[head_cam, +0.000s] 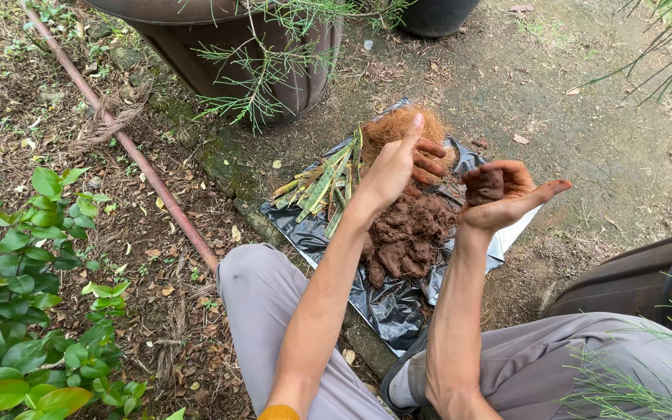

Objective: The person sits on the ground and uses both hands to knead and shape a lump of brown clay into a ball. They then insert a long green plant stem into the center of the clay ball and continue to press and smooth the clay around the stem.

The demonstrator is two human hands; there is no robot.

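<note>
Nearest the camera, the person's grey-trousered knees frame two bare forearms, and the right hand (507, 194) is turned palm up, fingers loosely curled under a dark clod of soil (485, 185) that rests in the palm. Just to its left the left hand (402, 167) hangs empty with fingers half bent and thumb raised, directly over the heap of brown soil (407, 233) on the black plastic sheet (398, 307). Farther off lie green leaf strips (322, 183), coconut fibre (398, 124) and a large dark pot (250, 54)

Plastic sheet (398, 303) on ground between the knees. On it: soil heap (407, 233) centre, cut stalks (322, 183) left, fibre wad (398, 124) behind. Large pot (219, 54) beyond; pipe (130, 148) left; shrub (17, 264) far left.
</note>
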